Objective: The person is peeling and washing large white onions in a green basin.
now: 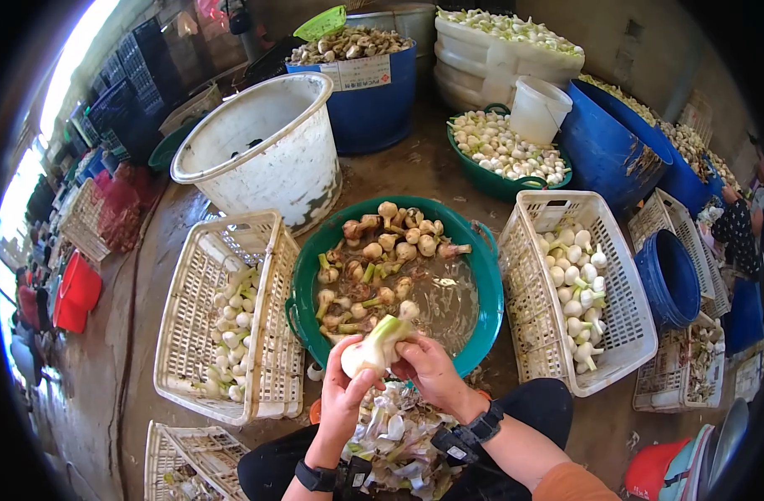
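A white garlic bulb (364,357) with a thick pale-green stem is held between my two hands over the near rim of a green plastic tub (491,275). My left hand (344,388) grips the bulb's round body between thumb and fingers. At the stem side, my right hand (429,369) pinches the stem or a piece of skin; its fingertips partly hide what they hold. Brownish unpeeled garlic bulbs (388,247) lie in murky water inside the tub. Below my hands, between my legs, is a heap of garlic skins (394,432).
White plastic crates flank the tub: the left crate (188,325) and right crate (620,300) hold peeled-looking bulbs. Behind stand a large white bucket (294,163), a blue barrel of garlic (376,113) and a green basin of bulbs (482,175). A person (742,225) is at far right.
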### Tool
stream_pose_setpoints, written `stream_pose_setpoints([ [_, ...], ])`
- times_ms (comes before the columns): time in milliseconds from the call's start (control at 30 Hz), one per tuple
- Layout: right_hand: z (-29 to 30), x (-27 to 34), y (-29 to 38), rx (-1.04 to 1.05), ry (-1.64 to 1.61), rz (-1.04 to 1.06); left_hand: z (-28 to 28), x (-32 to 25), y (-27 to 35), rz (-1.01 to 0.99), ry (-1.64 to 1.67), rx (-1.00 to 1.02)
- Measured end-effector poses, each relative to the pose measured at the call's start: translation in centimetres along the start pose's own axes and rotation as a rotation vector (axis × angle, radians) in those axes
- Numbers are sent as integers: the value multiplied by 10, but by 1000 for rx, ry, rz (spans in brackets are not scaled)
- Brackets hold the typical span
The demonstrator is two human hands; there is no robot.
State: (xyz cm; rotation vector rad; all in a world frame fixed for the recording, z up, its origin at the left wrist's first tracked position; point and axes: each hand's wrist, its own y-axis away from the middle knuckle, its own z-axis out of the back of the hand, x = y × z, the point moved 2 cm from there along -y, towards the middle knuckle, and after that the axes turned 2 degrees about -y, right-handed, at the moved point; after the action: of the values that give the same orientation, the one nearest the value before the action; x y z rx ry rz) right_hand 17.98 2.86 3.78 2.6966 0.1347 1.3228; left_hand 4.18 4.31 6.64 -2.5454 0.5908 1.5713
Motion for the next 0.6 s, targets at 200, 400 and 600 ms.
stream_pose_setpoints([
  [200, -15, 14, -1, 155, 229, -117, 5, 8, -1, 44, -100, 35],
  [400, -13, 13, -4, 40, 205, -85, 7, 3, -3, -630, -1181, -137],
  [600, -15, 21, 3, 207, 417, -218, 20, -5, -5, 234, 109, 79],
])
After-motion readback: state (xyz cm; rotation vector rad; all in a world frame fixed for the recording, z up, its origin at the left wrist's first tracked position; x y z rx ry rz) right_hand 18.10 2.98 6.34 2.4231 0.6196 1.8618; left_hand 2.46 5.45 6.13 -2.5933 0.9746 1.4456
